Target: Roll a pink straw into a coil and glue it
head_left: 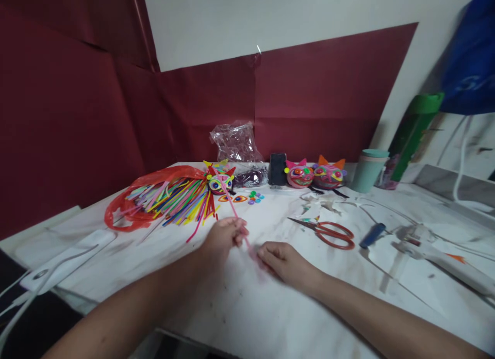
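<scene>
A thin pink fuzzy stick [234, 209] runs slantwise between my hands over the white table [216, 307]. My left hand [226, 236] pinches it around its middle, fingers curled. Lower right, my right hand [281, 262] closes on its near end, which is blurred by motion. Behind my left hand lies a fan of colourful fuzzy sticks [185, 194] on a red plastic bag [116, 212]. Beyond the pink stick sits a decorated head with yellow and red ears [219, 182]. Paper eyes [240, 198] and small coloured discs [255, 196] lie in front of it.
Red-handled scissors [334, 235], a blue-handled tool [372, 235] and a glue gun [444, 258] lie at the right. Two decorated heads [299, 174], a dark phone [277, 169] and a green cup [370, 170] stand behind. A white power strip [67, 261] is at left.
</scene>
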Motion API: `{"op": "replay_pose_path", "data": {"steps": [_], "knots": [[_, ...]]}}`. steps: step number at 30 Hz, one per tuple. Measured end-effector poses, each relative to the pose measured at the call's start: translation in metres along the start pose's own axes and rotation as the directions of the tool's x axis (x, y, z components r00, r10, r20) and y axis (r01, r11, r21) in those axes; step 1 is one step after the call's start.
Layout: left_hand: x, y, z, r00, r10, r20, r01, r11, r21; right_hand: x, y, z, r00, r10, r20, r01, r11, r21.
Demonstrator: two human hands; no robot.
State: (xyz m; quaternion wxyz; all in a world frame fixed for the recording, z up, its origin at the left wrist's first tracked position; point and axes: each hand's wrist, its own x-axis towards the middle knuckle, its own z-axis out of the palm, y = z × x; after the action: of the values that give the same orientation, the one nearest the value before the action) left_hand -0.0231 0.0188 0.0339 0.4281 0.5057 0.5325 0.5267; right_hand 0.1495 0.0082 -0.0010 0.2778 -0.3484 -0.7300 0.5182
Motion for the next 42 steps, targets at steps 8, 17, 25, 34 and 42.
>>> {"op": "replay_pose_path", "data": {"steps": [8,17,25,34,42], "knots": [[0.066,0.061,-0.145,0.904,0.102,-0.415,0.092,0.902,0.422,0.005,0.004,-0.004,0.996,-0.085,0.030,0.086,0.996,-0.022],[0.030,-0.013,-0.111,0.968,0.013,-0.249,0.136,0.809,0.571,0.003,-0.001,-0.003,0.998,-0.065,0.012,0.065,0.998,0.004],[-0.014,0.021,-0.100,0.993,-0.035,-0.112,0.061,0.969,0.237,0.002,0.002,-0.002,0.996,-0.082,0.030,0.083,0.996,-0.027],[-0.061,-0.013,0.007,0.932,0.188,0.310,-0.296,0.889,0.351,-0.004,0.001,0.001,0.933,-0.347,-0.098,0.339,0.937,-0.087],[-0.043,-0.020,0.029,0.812,0.333,0.479,-0.559,0.680,0.475,0.010,0.005,-0.008,0.954,-0.074,-0.290,0.169,0.934,0.315]]}}
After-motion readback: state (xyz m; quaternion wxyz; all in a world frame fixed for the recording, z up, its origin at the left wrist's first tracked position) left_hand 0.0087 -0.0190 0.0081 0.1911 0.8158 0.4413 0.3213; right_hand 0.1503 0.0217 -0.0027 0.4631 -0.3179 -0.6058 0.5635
